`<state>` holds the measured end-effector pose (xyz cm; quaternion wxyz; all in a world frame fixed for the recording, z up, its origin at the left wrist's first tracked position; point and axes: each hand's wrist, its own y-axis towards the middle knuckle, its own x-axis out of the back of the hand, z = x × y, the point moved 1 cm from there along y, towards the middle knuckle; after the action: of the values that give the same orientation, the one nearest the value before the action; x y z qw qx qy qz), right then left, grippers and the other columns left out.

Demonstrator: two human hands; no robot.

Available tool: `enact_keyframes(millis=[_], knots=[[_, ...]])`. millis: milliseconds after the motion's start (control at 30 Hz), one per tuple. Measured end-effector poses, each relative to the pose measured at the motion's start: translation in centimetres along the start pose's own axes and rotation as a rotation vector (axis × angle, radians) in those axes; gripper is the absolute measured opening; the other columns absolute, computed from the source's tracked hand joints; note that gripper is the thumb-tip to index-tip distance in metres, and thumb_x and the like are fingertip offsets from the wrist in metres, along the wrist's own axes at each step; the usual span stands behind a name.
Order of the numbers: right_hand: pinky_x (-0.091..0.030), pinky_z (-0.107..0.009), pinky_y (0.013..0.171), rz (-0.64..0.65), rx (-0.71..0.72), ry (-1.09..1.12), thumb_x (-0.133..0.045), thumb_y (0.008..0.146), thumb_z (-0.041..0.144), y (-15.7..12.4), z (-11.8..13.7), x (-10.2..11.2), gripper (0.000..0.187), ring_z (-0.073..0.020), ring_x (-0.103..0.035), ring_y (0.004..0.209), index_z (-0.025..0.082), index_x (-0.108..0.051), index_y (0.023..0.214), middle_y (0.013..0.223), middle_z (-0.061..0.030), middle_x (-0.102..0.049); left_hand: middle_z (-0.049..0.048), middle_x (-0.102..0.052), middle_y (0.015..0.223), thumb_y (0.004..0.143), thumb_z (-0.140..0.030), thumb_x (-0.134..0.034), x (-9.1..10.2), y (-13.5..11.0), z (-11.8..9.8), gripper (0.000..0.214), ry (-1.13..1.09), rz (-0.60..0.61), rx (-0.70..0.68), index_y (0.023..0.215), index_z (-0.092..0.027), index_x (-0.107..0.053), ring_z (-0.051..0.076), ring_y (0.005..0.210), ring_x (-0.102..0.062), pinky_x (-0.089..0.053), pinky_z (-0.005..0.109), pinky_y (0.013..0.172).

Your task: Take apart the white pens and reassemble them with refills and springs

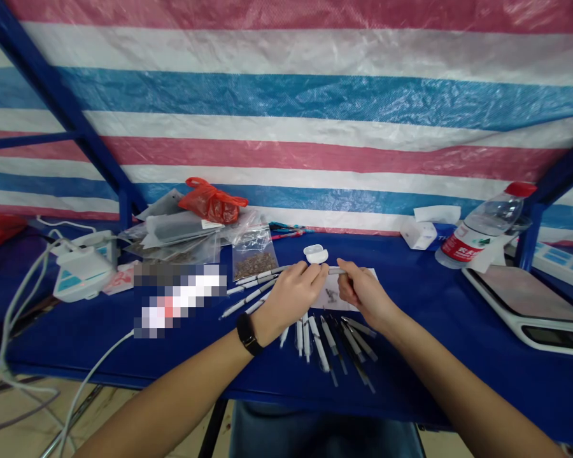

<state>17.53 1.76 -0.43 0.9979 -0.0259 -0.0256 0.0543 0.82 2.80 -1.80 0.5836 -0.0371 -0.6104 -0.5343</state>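
Note:
A slim white pen barrel (335,270) spans the gap between my two hands above a white sheet of paper (319,301). My left hand (296,289), with a black band on its wrist, has its fingers closed on the barrel's left end. My right hand (365,292) pinches the right end between thumb and fingers. Small dark metal parts (331,295) lie on the paper below. White pens (319,343) are spread in front of the hands, with grey and dark pen parts (356,343) beside them. More white pens (248,299) lie left of my left hand.
Behind the hands stands a small open white case (316,254). A bag of small brown parts (255,257) and a red plastic bag (212,202) lie back left. On the right are a bottle (487,226), tissue pack (424,234) and scale (530,299). Power strips (83,267) trail cables at left.

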Motion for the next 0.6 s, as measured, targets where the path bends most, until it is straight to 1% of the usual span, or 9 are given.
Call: enact_keyframes(millis=[67, 100, 200, 300, 367, 400, 467, 533, 600], knots=[[-0.024, -0.029, 0.042, -0.011, -0.004, 0.007, -0.052, 0.084, 0.074, -0.1, 0.1, 0.0, 0.071, -0.0094, -0.023, 0.036, 0.025, -0.034, 0.035, 0.033, 0.0053, -0.022, 0.0059, -0.063, 0.082, 0.098, -0.003, -0.039, 0.2, 0.0, -0.2, 0.034, 0.018, -0.024, 0.022, 0.121, -0.013, -0.061, 0.02, 0.078, -0.064, -0.055, 0.029, 0.068], [-0.026, -0.029, 0.043, -0.035, 0.018, -0.012, -0.052, 0.084, 0.075, -0.2, 0.2, 0.0, 0.07, -0.0098, -0.026, 0.037, 0.025, -0.036, 0.037, 0.034, 0.005, -0.024, 0.0058, -0.064, 0.083, 0.1, -0.006, -0.038, 0.2, 0.1, -0.3, 0.031, 0.006, -0.037, 0.044, 0.121, -0.013, -0.061, 0.019, 0.076, -0.064, -0.054, 0.029, 0.066], [-0.029, -0.028, 0.047, -0.131, 0.162, -0.1, -0.055, 0.082, 0.077, -0.4, 0.6, 0.1, 0.065, -0.011, -0.032, 0.044, 0.023, -0.045, 0.048, 0.043, 0.0042, -0.034, 0.0064, -0.065, 0.087, 0.106, -0.019, -0.036, 0.1, 0.3, -0.5, 0.029, -0.099, -0.045, 0.092, 0.12, -0.013, -0.061, 0.019, 0.075, -0.065, -0.053, 0.029, 0.065], [-0.028, -0.027, 0.048, -0.153, 0.308, -0.141, -0.057, 0.081, 0.078, -0.5, 0.8, 0.1, 0.063, -0.0112, -0.029, 0.05, 0.023, -0.039, 0.056, 0.052, 0.0051, -0.033, 0.0065, -0.066, 0.088, 0.109, -0.028, -0.033, -0.1, 0.5, -0.7, 0.033, -0.217, -0.008, 0.072, 0.121, -0.014, -0.061, 0.019, 0.08, -0.068, -0.055, 0.029, 0.068], [-0.025, -0.027, 0.048, -0.16, 0.358, -0.174, -0.056, 0.08, 0.08, -0.6, 0.9, -0.1, 0.066, -0.0108, -0.026, 0.051, 0.023, -0.034, 0.055, 0.053, 0.0053, -0.03, 0.0058, -0.065, 0.084, 0.109, -0.027, -0.031, -0.2, 0.5, -0.7, 0.034, -0.225, -0.01, 0.067, 0.118, -0.014, -0.061, 0.019, 0.078, -0.068, -0.055, 0.029, 0.067], [-0.023, -0.027, 0.047, -0.177, 0.358, -0.18, -0.056, 0.079, 0.082, -0.7, 1.0, -0.2, 0.068, -0.0104, -0.024, 0.051, 0.023, -0.032, 0.054, 0.053, 0.0055, -0.027, 0.0056, -0.064, 0.082, 0.108, -0.024, -0.031, -0.1, 0.4, -0.8, 0.033, -0.202, -0.019, 0.067, 0.118, -0.014, -0.062, 0.019, 0.077, -0.068, -0.055, 0.029, 0.067], [-0.019, -0.027, 0.046, -0.215, 0.303, -0.126, -0.057, 0.077, 0.082, -0.6, 0.9, -0.5, 0.071, -0.0095, -0.019, 0.05, 0.024, -0.026, 0.051, 0.051, 0.0063, -0.023, 0.0057, -0.064, 0.081, 0.106, -0.016, -0.032, 0.0, 0.4, -0.9, 0.032, -0.116, -0.04, 0.062, 0.119, -0.014, -0.062, 0.019, 0.075, -0.066, -0.055, 0.029, 0.066], [-0.017, -0.028, 0.044, -0.221, 0.196, -0.009, -0.061, 0.075, 0.081, -0.6, 0.6, -0.8, 0.073, -0.0085, -0.014, 0.047, 0.025, -0.021, 0.05, 0.047, 0.0076, -0.018, 0.0058, -0.065, 0.081, 0.102, -0.009, -0.035, 0.4, 0.3, -1.1, 0.032, -0.018, -0.058, 0.034, 0.12, -0.013, -0.062, 0.018, 0.072, -0.064, -0.053, 0.029, 0.063], [-0.019, -0.028, 0.042, -0.192, 0.095, 0.087, -0.064, 0.075, 0.077, -0.5, 0.4, -1.1, 0.073, -0.0078, -0.014, 0.043, 0.026, -0.02, 0.046, 0.044, 0.0083, -0.016, 0.0049, -0.065, 0.08, 0.1, -0.005, -0.038, 0.9, 0.4, -1.3, 0.032, 0.058, -0.087, 0.005, 0.119, -0.012, -0.062, 0.017, 0.068, -0.062, -0.05, 0.03, 0.061]])
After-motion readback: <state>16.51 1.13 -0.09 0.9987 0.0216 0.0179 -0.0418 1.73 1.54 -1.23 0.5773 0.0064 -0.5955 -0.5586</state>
